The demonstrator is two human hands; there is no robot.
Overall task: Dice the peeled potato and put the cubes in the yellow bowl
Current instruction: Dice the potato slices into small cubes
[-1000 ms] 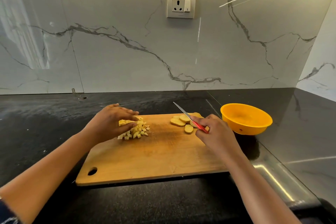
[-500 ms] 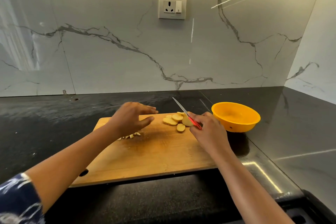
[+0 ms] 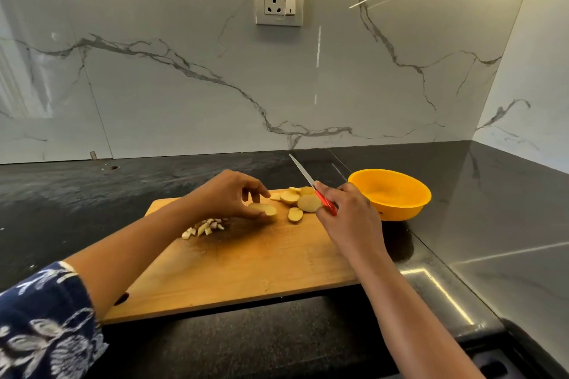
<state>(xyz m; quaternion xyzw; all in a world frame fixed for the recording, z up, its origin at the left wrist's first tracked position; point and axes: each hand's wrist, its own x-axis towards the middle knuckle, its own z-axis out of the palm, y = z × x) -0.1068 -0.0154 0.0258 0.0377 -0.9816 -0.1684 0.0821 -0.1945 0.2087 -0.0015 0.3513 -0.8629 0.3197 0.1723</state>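
while the right hand point(image 3: 348, 218) still grips the knife point(image 3: 304, 174), the left hand point(image 3: 224, 194) now pinches a potato slice point(image 3: 267, 209).

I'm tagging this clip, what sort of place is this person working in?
Most likely a home kitchen: a dark stone countertop meets a marble-look backsplash with a wall socket, and potato slices lie on a wooden chopping board.

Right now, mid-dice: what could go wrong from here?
1. The left hand pinches a potato slice close to the knife that the right hand grips. Blade and fingers could meet at the next cut.
2. The diced cubes lie on the left part of the cutting board, while the yellow bowl stands past its right end. Cubes could spill on the way across.
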